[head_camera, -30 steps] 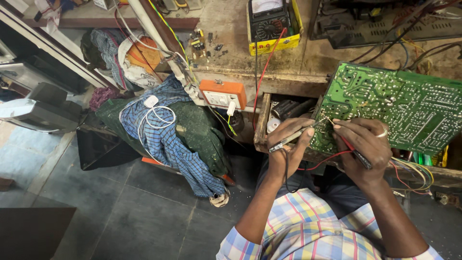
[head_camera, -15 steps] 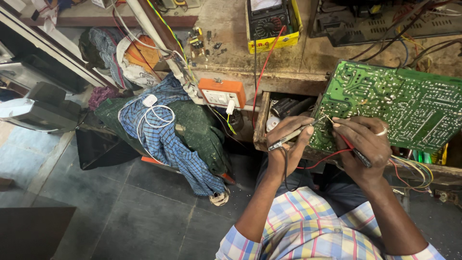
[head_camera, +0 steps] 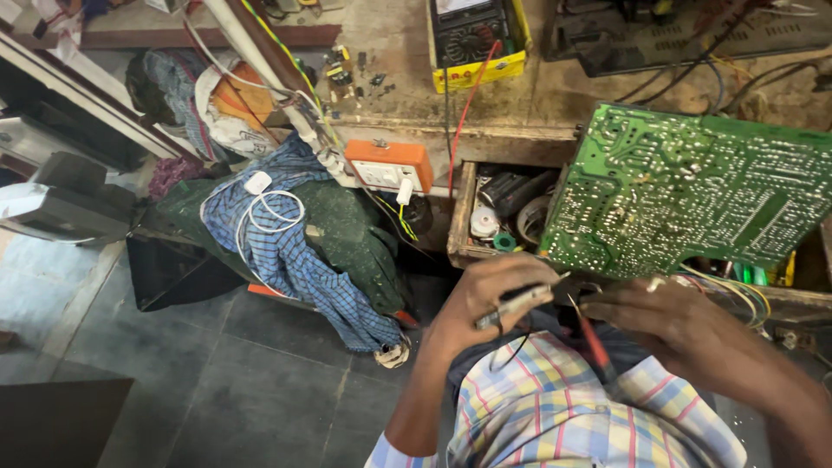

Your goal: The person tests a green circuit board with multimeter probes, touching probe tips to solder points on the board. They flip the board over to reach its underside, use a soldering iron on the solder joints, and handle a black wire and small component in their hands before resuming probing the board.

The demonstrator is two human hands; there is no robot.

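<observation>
Head view: the green circuit board (head_camera: 693, 186) stands tilted just above both hands, its lower edge close to the fingers. The left hand (head_camera: 490, 299) curls closed around a slim black probe (head_camera: 518, 303), tip pointing right toward the board's lower corner. The right hand (head_camera: 672, 321) grips a red probe (head_camera: 592, 338), wrist bent inward. Both forearms rise from a plaid shirt (head_camera: 563, 407). The probe tips are hard to make out; whether they touch the board I cannot tell.
</observation>
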